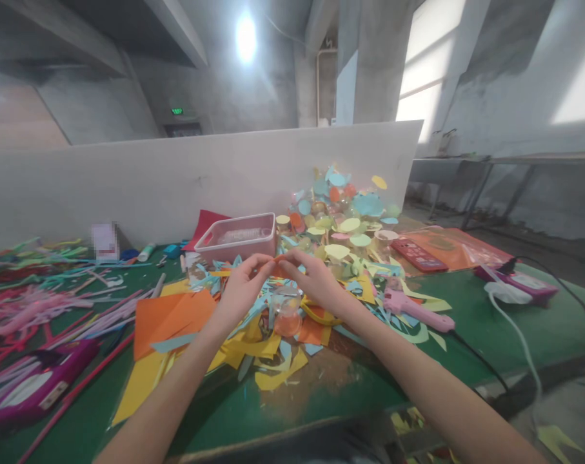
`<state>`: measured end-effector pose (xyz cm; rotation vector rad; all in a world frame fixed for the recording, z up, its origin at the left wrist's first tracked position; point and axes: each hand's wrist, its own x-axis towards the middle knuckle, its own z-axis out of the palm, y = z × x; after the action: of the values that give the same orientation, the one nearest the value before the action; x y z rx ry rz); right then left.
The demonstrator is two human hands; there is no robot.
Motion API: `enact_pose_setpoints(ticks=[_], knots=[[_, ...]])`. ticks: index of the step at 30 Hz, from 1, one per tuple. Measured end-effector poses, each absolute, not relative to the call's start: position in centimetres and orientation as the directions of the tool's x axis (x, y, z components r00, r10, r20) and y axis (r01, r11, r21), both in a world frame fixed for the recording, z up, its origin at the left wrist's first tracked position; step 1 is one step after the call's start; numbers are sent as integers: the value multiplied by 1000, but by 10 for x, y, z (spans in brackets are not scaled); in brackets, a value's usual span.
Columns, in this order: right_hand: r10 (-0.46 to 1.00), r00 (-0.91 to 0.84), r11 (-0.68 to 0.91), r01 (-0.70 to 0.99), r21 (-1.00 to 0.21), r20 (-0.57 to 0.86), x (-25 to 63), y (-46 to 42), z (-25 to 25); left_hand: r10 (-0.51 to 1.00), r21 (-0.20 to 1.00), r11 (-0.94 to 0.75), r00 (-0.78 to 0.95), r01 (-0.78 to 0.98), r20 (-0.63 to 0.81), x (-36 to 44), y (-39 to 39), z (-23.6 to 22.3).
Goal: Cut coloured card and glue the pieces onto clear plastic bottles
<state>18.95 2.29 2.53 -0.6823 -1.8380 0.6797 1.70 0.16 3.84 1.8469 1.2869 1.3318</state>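
My left hand (244, 287) and my right hand (314, 277) meet over the middle of the table. Between their fingertips is a small piece of orange paper (278, 259), pinched from both sides and mostly covered by the fingers. Below the hands stands a clear plastic cup (287, 309) with an orange round at its near end. Yellow paper scraps (282, 370) and light blue strips lie around it. Left of my left forearm are orange paper sheets (171, 319) on top of yellow ones.
A pink glue gun (415, 309) with a black cord lies at the right. Behind are a pink basket (238, 238), a heap of cups with coloured paper rounds (345, 219) and a red phone (418, 254). Purple power strips (524, 283) and pipe cleaners (45, 303) lie at the sides.
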Motion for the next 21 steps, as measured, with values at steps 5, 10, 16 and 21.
enact_pose_setpoints(ticks=[5,10,16,21], knots=[[725,-321,671,134,-729,609,189,22,27,897,812,-429,83,396,434,18,-2,43],[746,-309,647,131,-751,589,189,19,31,896,804,-434,105,407,431,19,-7,46],[731,-302,671,155,-725,613,191,19,32,881,753,-445,86,485,465,14,-5,48],[733,-273,678,219,-702,623,194,18,36,895,749,-422,106,511,433,10,-1,48]])
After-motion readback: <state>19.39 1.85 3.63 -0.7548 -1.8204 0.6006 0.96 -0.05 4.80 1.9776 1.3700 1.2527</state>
